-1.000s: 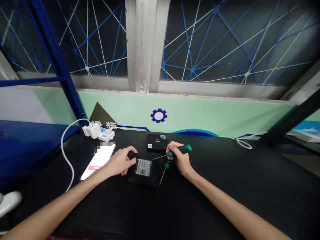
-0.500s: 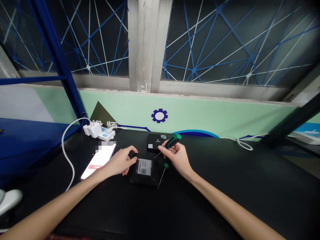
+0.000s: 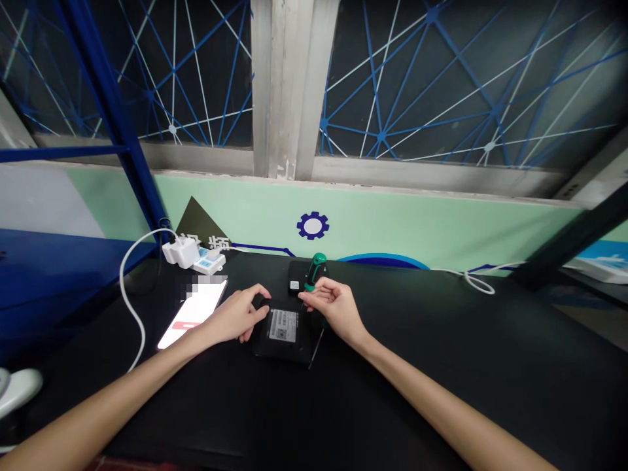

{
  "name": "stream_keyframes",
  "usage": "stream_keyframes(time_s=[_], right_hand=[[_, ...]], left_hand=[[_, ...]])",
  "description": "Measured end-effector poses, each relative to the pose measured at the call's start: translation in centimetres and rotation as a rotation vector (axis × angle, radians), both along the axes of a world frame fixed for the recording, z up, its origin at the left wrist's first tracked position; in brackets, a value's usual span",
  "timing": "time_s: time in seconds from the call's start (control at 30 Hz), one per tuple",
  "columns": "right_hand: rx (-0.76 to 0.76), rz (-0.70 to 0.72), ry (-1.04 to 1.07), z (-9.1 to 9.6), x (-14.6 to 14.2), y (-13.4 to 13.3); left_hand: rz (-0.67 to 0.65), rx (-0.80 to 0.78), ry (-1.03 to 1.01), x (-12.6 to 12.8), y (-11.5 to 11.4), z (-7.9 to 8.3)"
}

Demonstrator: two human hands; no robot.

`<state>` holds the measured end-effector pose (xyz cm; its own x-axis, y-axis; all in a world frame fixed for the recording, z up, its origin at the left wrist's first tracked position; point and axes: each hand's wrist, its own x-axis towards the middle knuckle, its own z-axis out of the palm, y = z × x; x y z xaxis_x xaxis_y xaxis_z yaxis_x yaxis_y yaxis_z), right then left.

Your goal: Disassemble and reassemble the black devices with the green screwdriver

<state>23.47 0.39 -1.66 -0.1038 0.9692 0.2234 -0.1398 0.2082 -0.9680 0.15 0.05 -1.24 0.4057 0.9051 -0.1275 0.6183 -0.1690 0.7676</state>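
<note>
My left hand [image 3: 235,316] grips the left edge of a flat black device [image 3: 275,347], which lies with its white label [image 3: 283,325] facing up. My right hand [image 3: 333,305] is above the device's top right corner, with its fingers pinched around a green and black screwdriver [image 3: 316,271]. That screwdriver stands nearly upright, handle up, and my fingers hide its lower shaft. A second thin shaft [image 3: 316,348] sticks out beside the device, and my right hand hides the rest of that tool. Behind them lies another black box [image 3: 297,277].
A lit smartphone [image 3: 191,315] lies left of my left hand. Behind it are a white charger [image 3: 181,253] and a white plug-in meter [image 3: 209,263], with a white cable [image 3: 128,304] curving along the black table [image 3: 441,366]. A blue shelf post [image 3: 118,124] stands at back left.
My right hand has moved left and closer to the device. The screwdriver has swung from tilted to nearly upright. My left hand has stayed on the device.
</note>
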Motion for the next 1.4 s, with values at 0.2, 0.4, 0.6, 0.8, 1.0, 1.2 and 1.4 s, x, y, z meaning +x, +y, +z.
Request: stream_keyframes(time_s=[0.2, 0.4, 0.6, 0.8, 1.0, 1.2, 1.4], right_hand=[[0.004, -0.011, -0.025, -0.3, 0.2, 0.2], [0.057, 0.041, -0.110, -0.5, 0.4, 0.0], [0.108, 0.042, -0.154, -1.1, 0.4, -0.1], [0.032, -0.020, -0.089, -1.0, 0.2, 0.1], [0.004, -0.003, -0.052, -0.5, 0.2, -0.1], [0.000, 0.036, -0.066, -0.4, 0.2, -0.1], [0.054, 0.035, -0.147, -0.5, 0.4, -0.2]], left_hand=[[-0.005, 0.002, 0.010, 0.0, 0.0, 0.0], [0.006, 0.008, 0.016, 0.0, 0.0, 0.0], [-0.010, 0.023, 0.025, 0.1, -0.2, 0.3], [-0.020, 0.017, 0.010, 0.1, -0.1, 0.1], [-0.018, 0.010, 0.010, 0.1, -0.1, 0.2], [-0.016, -0.003, 0.016, 0.2, -0.3, 0.5], [-0.015, -0.002, 0.015, 0.2, -0.4, 0.6]])
